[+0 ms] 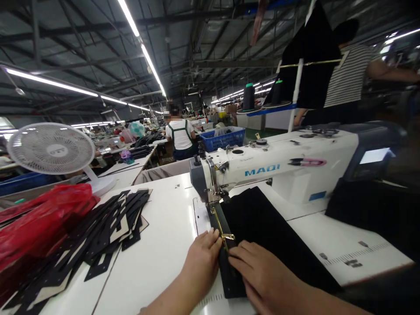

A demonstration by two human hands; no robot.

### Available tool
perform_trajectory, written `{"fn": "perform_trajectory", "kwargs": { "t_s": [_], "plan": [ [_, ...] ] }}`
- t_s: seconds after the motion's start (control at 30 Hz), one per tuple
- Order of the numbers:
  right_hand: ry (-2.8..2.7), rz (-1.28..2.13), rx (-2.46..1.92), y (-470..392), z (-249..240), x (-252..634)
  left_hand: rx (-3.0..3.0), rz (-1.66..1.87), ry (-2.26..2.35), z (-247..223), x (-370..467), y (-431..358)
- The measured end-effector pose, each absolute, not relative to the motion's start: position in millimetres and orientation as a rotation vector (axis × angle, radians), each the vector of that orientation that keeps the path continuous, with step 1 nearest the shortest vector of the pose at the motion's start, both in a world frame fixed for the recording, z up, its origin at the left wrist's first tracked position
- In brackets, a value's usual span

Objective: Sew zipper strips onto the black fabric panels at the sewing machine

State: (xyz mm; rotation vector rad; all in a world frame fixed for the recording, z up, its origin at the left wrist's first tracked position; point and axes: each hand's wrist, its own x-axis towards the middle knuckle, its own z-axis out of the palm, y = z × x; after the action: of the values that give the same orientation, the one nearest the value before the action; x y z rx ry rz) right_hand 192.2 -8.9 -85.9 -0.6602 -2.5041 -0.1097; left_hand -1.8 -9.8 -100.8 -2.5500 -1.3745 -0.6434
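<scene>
white table (164, 223); l hand (204, 256) & r hand (262, 267) on blk strip (230, 282) w/ gold zip (219, 222), can't tell if grips closed.

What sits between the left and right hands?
Head view: a dark strip lies between the left hand and right hand, with a gold zipper pull near the fingertips.

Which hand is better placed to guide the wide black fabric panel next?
Right hand, probably: it is on the same side of the gold zipper as the black fabric panel; the left hand is opposite.
</scene>
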Motion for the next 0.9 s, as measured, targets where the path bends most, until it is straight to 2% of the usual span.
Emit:
{"fn": "perform_trajectory", "kwargs": {
  "t_s": [0.27,0.9],
  "plan": [
    [-2.326,-0.382,-0.534,-17.0,-112.0,178.1,-2.523,-0.785,-1.481,-104.5,2.3,-16.6],
    [-2.188,-0.414,-0.51,12.4,-125.9,166.0,-2.476,-0.826,-1.338,-109.5,-5.7,8.2]
  ]
}}
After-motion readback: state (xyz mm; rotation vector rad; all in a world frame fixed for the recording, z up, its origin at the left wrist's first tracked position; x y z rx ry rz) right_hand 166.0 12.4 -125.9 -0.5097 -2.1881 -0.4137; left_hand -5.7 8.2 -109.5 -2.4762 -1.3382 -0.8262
